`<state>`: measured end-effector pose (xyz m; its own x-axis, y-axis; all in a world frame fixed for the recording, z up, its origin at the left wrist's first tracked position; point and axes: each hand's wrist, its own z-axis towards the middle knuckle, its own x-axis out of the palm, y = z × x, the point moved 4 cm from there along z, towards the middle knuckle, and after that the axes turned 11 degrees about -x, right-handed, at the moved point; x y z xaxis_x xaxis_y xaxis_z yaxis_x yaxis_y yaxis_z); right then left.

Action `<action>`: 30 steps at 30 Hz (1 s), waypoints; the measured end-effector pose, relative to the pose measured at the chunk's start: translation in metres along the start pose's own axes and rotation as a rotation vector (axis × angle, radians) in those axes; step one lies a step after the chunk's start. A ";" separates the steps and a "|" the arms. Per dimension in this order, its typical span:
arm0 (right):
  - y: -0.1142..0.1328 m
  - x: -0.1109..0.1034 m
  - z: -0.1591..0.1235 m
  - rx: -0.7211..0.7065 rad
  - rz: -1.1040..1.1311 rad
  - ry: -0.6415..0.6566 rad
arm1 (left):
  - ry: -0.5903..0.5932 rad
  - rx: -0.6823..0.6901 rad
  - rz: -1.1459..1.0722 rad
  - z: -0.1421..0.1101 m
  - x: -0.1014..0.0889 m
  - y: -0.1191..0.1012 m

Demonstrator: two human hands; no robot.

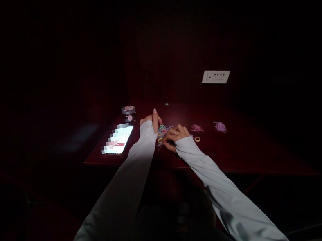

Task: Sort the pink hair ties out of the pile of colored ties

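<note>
A mixed pile of small coloured hair ties (162,129) lies on the dark red table between my hands. My left hand (150,120) rests at the pile's far left side, fingers curled and thumb raised on top; anything inside it is hidden. Over the pile's near right side bends my right hand (176,134), with a ring on one finger. Its fingertips come together low among the ties, beside a yellow hair tie (160,140), and whatever they pinch is too small to make out. Right of this hand are a pink bunch (197,128), a purple bunch (220,126) and a single yellow tie (197,139).
A lit phone (120,139) lies at the table's left, partly blurred out. Behind it stands a small clear round container (129,113). One green tie (167,104) sits near the back wall. A white socket plate (216,76) is on that wall. Surroundings are very dark.
</note>
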<state>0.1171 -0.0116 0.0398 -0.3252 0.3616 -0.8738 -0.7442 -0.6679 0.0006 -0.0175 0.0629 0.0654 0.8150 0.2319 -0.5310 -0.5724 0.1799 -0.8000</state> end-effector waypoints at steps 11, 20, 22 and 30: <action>-0.021 -0.014 -0.019 0.198 -0.043 -0.243 | 0.257 0.264 0.125 -0.010 0.023 -0.004; -0.027 -0.020 -0.029 0.311 -0.039 -0.361 | 0.287 0.407 0.225 -0.007 0.039 0.007; -0.028 -0.020 -0.030 0.329 -0.037 -0.360 | 0.313 0.448 0.261 -0.008 0.042 0.008; -0.028 -0.015 -0.029 0.366 -0.022 -0.336 | 0.270 0.486 0.277 -0.007 0.043 0.008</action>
<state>0.1594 -0.0175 0.0388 -0.4320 0.6029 -0.6707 -0.8897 -0.4069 0.2072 0.0131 0.0673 0.0341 0.5882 0.0938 -0.8032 -0.6895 0.5771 -0.4376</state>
